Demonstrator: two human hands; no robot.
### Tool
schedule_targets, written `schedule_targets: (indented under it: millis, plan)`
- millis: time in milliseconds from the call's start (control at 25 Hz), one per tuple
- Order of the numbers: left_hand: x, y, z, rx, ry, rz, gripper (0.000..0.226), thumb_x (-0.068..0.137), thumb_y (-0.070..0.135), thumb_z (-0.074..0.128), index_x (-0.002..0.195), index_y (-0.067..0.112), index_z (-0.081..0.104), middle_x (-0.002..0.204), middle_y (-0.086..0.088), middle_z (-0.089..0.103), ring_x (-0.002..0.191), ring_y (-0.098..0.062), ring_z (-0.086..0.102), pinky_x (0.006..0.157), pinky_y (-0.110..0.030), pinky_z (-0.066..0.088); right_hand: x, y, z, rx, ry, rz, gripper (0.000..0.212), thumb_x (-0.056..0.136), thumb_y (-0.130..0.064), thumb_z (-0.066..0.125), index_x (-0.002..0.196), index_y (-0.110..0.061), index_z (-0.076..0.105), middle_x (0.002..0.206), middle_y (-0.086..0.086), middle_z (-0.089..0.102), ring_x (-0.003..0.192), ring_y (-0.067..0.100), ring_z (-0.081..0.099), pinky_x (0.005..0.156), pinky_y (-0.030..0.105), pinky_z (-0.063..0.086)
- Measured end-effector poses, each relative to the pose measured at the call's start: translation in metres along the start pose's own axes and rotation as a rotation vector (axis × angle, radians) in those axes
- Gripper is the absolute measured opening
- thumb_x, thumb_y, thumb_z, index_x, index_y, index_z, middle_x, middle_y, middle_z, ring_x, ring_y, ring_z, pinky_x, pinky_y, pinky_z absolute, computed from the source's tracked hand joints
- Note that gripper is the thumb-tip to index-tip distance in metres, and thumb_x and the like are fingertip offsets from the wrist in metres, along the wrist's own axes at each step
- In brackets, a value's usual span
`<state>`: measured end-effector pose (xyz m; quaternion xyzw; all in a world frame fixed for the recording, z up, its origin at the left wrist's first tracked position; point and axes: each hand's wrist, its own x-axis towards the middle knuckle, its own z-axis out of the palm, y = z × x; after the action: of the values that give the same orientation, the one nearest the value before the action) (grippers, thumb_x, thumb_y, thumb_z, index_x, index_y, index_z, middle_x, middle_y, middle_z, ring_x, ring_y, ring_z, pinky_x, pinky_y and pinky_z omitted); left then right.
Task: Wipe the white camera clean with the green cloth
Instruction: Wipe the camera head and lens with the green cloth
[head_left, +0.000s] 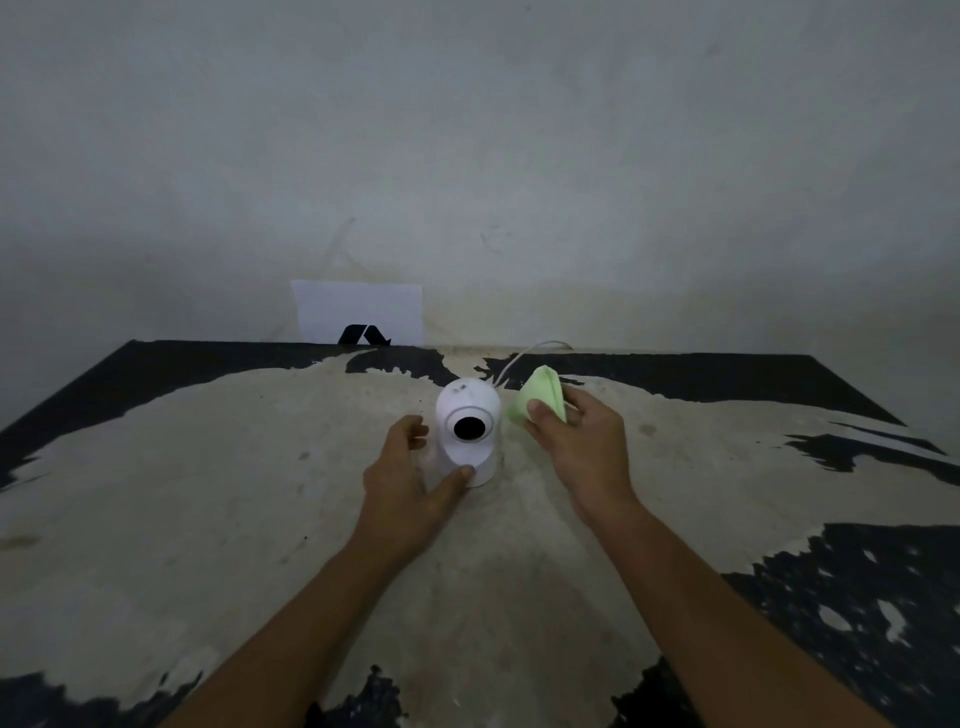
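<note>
The white camera (469, 431) stands upright in the middle of the table, its round black lens facing me. My left hand (410, 480) curls around its base from the left, thumb pressed on the front of the base and fingers behind the left side. Just to the camera's right, my right hand (576, 441) pinches the folded green cloth (540, 397) between thumb and fingers. The cloth is raised beside the camera's head, close to it; whether it touches is unclear.
A worn table (260, 493) with beige patches and flaking black paint fills the view. A white cable (524, 353) runs from behind the camera toward the back edge. A white sheet with a black mark (358, 314) leans against the grey wall.
</note>
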<state>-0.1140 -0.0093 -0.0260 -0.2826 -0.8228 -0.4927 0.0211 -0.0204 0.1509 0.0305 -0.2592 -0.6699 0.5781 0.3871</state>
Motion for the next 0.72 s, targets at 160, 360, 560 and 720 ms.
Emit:
schedule_targets:
  millis: [160,360,560,720]
  plan:
    - [0.006,0.003,0.000,0.043,-0.063,0.021,0.084,0.070,0.066,0.065,0.138,0.036,0.027,0.140,0.005,0.049,0.127,-0.021,0.045,0.106,-0.052,0.037,0.002,-0.002,0.010,-0.216,-0.040,-0.204,0.033,0.092,-0.022,0.056,0.125,-0.022,0.059,0.111,-0.013,0.065,0.096,-0.007,0.059,0.085,0.009,0.047]
    - [0.006,0.005,0.000,-0.018,-0.092,0.138,0.069,0.083,0.050,0.061,0.142,0.037,0.028,0.137,0.006,0.054,0.120,-0.010,0.051,0.102,-0.027,0.040,-0.006,0.005,0.019,-0.261,-0.192,-0.302,0.034,0.096,-0.014,0.050,0.129,-0.020,0.056,0.125,-0.014,0.058,0.113,-0.008,0.051,0.092,-0.002,0.034]
    - [0.007,-0.002,0.004,-0.029,-0.113,0.122,0.071,0.083,0.048,0.061,0.144,0.038,0.025,0.135,0.009,0.055,0.109,0.007,0.044,0.079,0.006,0.028,-0.017,0.023,0.020,-0.321,-0.265,-0.270,0.039,0.098,-0.017,0.044,0.138,-0.017,0.044,0.126,-0.006,0.059,0.110,0.001,0.055,0.086,-0.001,0.038]
    - [0.009,-0.005,0.006,0.046,-0.118,0.138,0.071,0.084,0.060,0.050,0.144,0.038,0.021,0.138,0.006,0.053,0.120,-0.007,0.051,0.111,-0.031,0.031,-0.018,0.020,0.019,-0.320,-0.283,-0.271,0.040,0.099,-0.018,0.043,0.138,-0.016,0.043,0.124,-0.008,0.057,0.109,-0.001,0.052,0.083,-0.006,0.034]
